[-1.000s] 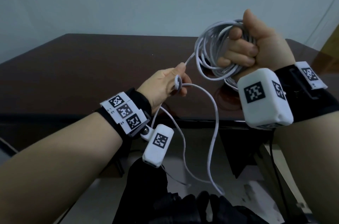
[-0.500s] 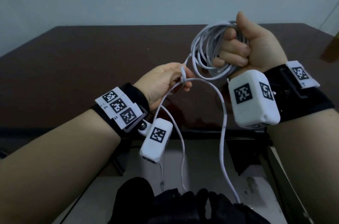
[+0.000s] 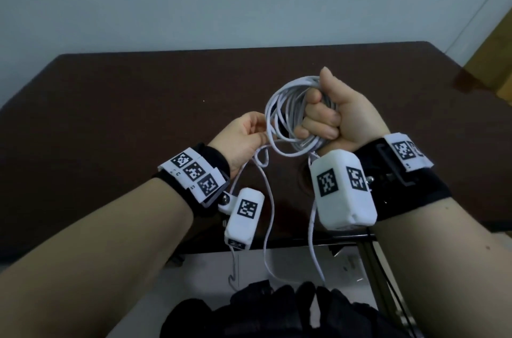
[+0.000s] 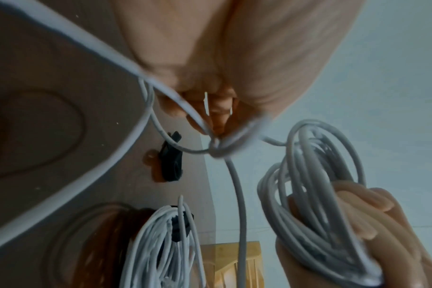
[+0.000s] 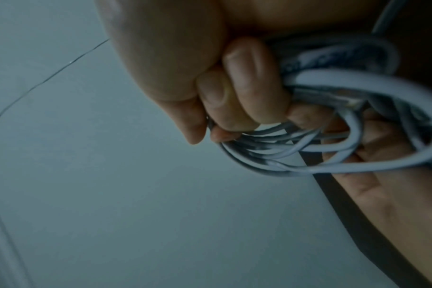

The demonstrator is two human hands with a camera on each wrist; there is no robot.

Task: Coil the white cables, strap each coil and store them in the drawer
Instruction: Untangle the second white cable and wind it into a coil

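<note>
from the head view, the right hand (image 3: 336, 113) is a closed fist round a bundle of loops of the white cable (image 3: 279, 113), held above the dark bench (image 3: 116, 105). the left hand (image 3: 243, 135) sits just beside the loops, its grip pinching a loose strand — the rest hangs past the bench edge toward dark cloth (image 3: 277, 310) below. both wrists carry black bands with white marker boxes, which hide part of the bench.

from the left wrist view, the fingers (image 4: 210, 109) pinch the strand where it crosses itself in a small tangle. on the bench beyond lie a second coil (image 4: 165, 243) with a dark strap round its top and a loose black strap (image 4: 172, 159). a wooden thing shows past the bench edge.

from the right wrist view, curled fingers (image 5: 247, 83) clamp the loops against the palm — pale wall behind.
</note>
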